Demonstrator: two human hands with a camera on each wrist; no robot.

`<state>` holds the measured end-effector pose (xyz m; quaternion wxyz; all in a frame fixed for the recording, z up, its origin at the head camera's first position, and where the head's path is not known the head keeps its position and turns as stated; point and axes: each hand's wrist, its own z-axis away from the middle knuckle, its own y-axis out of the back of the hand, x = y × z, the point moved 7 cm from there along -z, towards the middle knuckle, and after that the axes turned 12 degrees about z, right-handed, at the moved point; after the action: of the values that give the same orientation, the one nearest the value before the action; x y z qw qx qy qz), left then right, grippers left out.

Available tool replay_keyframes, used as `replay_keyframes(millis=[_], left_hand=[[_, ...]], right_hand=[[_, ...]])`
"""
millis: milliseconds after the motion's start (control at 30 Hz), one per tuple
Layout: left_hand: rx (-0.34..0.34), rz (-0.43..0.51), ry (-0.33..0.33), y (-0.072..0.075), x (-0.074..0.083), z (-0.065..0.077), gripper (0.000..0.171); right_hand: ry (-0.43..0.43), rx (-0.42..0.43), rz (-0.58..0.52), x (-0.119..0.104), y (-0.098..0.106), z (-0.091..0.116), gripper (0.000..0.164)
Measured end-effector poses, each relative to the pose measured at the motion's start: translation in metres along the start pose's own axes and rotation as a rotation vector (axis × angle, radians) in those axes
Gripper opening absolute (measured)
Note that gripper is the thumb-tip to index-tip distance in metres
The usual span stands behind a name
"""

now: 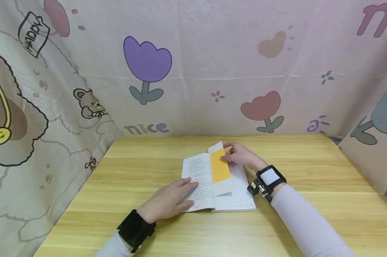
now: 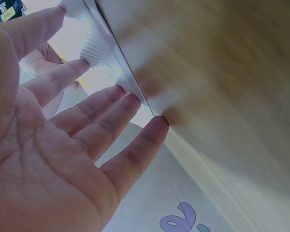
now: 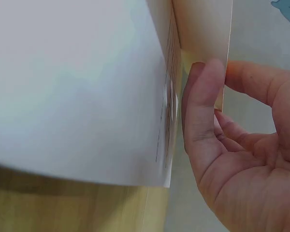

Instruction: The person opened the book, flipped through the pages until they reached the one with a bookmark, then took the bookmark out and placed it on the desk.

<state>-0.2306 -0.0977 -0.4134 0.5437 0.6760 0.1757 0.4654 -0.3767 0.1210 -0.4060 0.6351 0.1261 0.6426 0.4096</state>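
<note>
An open book [image 1: 238,198] with printed text on its left page lies on the wooden table. Over its inner fold, on the right-hand side, is a bookmark-like card [image 1: 220,166], yellow in the middle and white at both ends. My right hand [image 1: 243,156] pinches the card's right edge near the top; in the right wrist view the thumb [image 3: 208,92] lies on one face of the card [image 3: 205,29]. My left hand [image 1: 167,201] rests its spread, fairly straight fingers on the left page. In the left wrist view, the fingertips [image 2: 130,102] touch the book's outer edge.
The light wooden table [image 1: 132,175] extends around the book on all sides. A printed cloth [image 1: 193,107] with flowers and bears hangs behind the table and along its sides. Each wrist wears a black strapped device [image 1: 136,228].
</note>
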Motion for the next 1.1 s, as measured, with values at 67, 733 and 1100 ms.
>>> replay_keyframes(millis=[67,733,1100], left_hand=[[-0.003,0.005,0.003,0.0,0.0,0.0,0.065],[-0.001,0.0,-0.02,0.001,-0.001,0.0,0.062],[0.018,-0.011,-0.053,0.0,-0.001,0.001,0.062]], right_hand=[[-0.007,-0.003,-0.022,0.001,-0.002,0.0,0.055],[-0.032,0.023,-0.026,0.007,0.001,0.005,0.051],[-0.005,0.035,-0.045,0.009,0.013,0.019,0.055]])
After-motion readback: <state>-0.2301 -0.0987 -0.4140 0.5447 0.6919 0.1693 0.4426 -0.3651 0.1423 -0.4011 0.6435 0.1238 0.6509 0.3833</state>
